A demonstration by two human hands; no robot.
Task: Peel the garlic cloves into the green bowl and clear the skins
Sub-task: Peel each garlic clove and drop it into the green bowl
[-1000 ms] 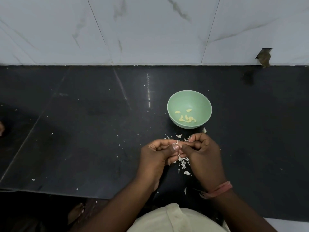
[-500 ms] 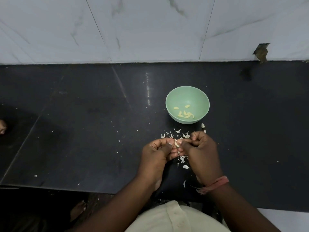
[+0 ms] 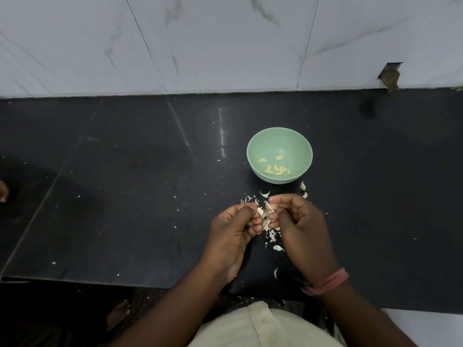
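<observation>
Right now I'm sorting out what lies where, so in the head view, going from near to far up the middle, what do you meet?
Cream shirt → pink wristband → the hands, left hand and right hand, side by side on a garlic clove → green bowl → white tiled wall.

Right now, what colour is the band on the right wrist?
Pinkish-red wristband, clearest in the head view.

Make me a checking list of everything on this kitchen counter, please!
Surface: black counter, speckled with white bits.
Job's things: green bowl holds several peeled cloves; one garlic clove being peeled.
Clutter: garlic skins lie scattered between bowl and counter edge.
Grips: left hand and right hand both pinch the clove.
Cables: nothing seen.
Surroundings: white marble-look wall tiles, chipped hole at right.
</observation>
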